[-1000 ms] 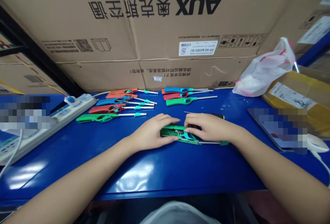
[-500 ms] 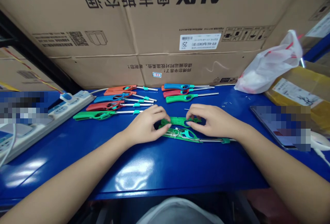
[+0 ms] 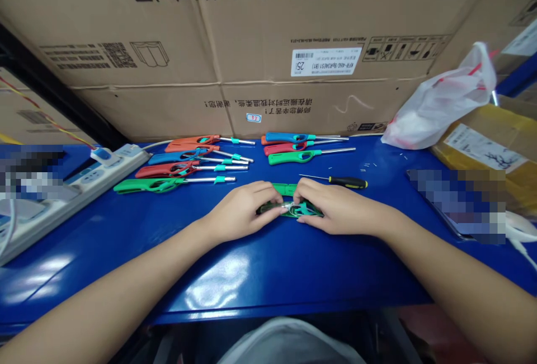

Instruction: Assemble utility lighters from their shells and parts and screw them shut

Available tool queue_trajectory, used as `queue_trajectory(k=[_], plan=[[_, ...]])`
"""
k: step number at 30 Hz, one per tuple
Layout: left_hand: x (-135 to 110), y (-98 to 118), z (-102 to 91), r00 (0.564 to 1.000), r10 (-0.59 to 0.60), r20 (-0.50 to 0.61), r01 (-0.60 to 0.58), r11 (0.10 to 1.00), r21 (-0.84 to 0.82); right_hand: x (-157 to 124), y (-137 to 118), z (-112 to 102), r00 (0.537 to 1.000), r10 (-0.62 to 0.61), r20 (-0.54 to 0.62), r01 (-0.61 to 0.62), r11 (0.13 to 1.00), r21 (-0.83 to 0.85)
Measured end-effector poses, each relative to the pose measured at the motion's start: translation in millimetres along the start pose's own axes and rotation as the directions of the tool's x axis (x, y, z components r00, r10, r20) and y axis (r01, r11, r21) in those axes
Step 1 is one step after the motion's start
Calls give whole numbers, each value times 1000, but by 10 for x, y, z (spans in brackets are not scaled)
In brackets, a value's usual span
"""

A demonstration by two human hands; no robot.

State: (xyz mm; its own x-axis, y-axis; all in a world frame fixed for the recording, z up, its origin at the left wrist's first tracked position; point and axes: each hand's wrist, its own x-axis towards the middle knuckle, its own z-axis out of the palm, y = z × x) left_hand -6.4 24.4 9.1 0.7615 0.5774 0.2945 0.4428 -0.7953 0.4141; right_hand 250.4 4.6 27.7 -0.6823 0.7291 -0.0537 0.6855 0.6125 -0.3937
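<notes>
An opened green gas lighter point(image 3: 289, 212) lies in front of me, its clear tank, wires and teal trigger exposed. My left hand point(image 3: 247, 207) pinches its handle end between thumb and fingers. Closed around the trigger part is my right hand point(image 3: 335, 205), which hides the lighter's metal tube. Just behind, the separate green shell half point(image 3: 285, 189) lies partly covered by my fingers. A screwdriver point(image 3: 348, 182) with a black and yellow handle rests beyond my right hand.
Several assembled lighters lie at the back left, such as a green one point(image 3: 142, 185), and more point(image 3: 289, 157) at back centre. Small screws point(image 3: 364, 166) are scattered nearby. A power strip point(image 3: 96, 176) stands left, a phone point(image 3: 440, 202) right, a large carton point(image 3: 235, 101) behind.
Both hands have come down from the loose shell half onto the opened lighter, and my right hand has shifted left. The screwdriver's handle now shows.
</notes>
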Motion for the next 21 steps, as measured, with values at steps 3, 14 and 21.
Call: queue_trajectory(k=[3,14,21], plan=[[-8,14,1,1000,-2,-26,1,1000,-18,9,5,1,999,-5,-49,4,1000,-18],[11,-22,-17,993,109,45,-111,992,62,-32,56,-129,997,-80,8,78,984,163],[1,-20,-16,988,88,125,-97,993,68,-58,16,-173,984,-164,66,144,961,238]])
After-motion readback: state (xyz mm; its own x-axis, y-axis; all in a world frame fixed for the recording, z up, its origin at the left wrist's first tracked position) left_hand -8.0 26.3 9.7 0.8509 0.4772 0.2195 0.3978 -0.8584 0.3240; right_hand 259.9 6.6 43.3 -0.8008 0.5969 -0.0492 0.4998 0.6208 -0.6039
